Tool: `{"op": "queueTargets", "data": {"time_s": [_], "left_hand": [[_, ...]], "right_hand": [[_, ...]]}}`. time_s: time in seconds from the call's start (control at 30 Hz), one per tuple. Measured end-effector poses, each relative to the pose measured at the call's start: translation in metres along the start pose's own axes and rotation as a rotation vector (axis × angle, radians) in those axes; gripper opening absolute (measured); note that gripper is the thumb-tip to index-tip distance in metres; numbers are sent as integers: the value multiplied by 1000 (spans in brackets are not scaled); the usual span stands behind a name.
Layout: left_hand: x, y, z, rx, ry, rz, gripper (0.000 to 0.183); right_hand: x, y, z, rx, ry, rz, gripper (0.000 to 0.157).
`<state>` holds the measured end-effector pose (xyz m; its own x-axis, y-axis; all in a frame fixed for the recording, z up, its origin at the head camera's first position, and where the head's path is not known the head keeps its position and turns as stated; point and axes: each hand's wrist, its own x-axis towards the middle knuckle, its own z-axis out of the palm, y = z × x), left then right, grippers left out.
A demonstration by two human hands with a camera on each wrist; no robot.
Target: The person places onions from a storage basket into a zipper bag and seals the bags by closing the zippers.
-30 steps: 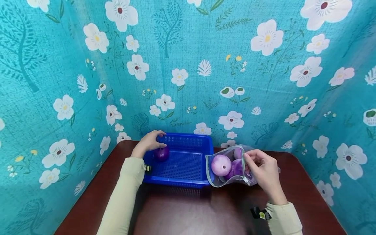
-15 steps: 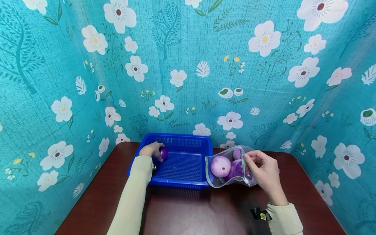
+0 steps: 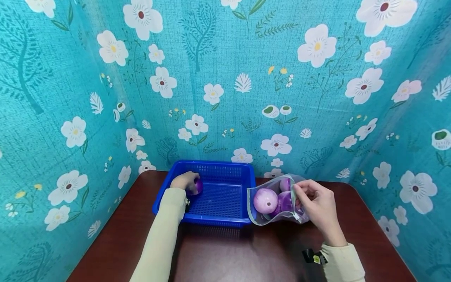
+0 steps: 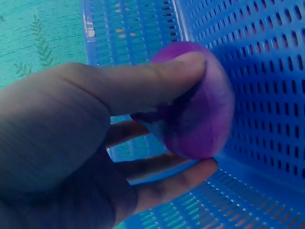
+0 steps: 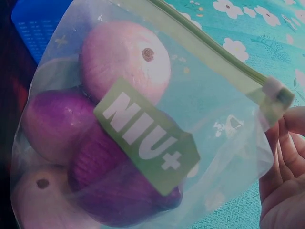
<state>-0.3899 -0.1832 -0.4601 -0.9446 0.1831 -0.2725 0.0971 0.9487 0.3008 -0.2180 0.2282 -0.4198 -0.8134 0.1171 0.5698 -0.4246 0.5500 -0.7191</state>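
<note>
In the blue plastic basket [image 3: 220, 199], at its left end, my left hand [image 3: 184, 181] grips a purple onion [image 3: 199, 187]. The left wrist view shows the thumb [image 4: 188, 64] across the top of this onion [image 4: 212, 105] and the fingers [image 4: 190, 181] under its far side. To the right, a clear zip bag [image 3: 255, 217] lies tilted with its mouth towards the basket. Several onions [image 3: 265, 200] are inside it, pale and dark purple. My right hand [image 3: 318, 203] pinches the bag's edge near the zip slider [image 5: 279, 93].
Basket and bag stand side by side on a dark red-brown table [image 3: 218, 254]. A teal flowered cloth [image 3: 225, 117] hangs behind and on both sides. The basket's rim [image 3: 211, 217] is raised all round. A green label [image 5: 147, 136] marks the bag's side.
My left hand has come down from the basket's left rim into the basket and closed round the onion, which has shifted slightly right. The right hand and bag have barely moved.
</note>
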Motion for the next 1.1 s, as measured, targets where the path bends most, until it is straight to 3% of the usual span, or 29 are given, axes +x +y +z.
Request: {"op": "queueTargets", "data": {"time_s": [0.1, 0.23, 0.43, 0.57, 0.83, 1.1], "left_hand": [[0, 7, -3, 16, 28, 56, 67], [-8, 30, -8, 26, 95, 192, 70], [-37, 77, -8, 14, 147, 450, 72], [-58, 98, -2, 47, 190, 565, 71], [-90, 120, 2, 15, 245, 676, 73], [-105, 130, 5, -32, 340, 730, 73]], "right_hand": [[1, 0, 0, -4, -4, -3, 5], [0, -1, 0, 6, -10, -1, 9], [0, 0, 1, 25, -14, -17, 10], [1, 1, 2, 19, -9, -14, 6], [2, 5, 2, -7, 13, 16, 4], [3, 6, 4, 0, 9, 14, 5]]}}
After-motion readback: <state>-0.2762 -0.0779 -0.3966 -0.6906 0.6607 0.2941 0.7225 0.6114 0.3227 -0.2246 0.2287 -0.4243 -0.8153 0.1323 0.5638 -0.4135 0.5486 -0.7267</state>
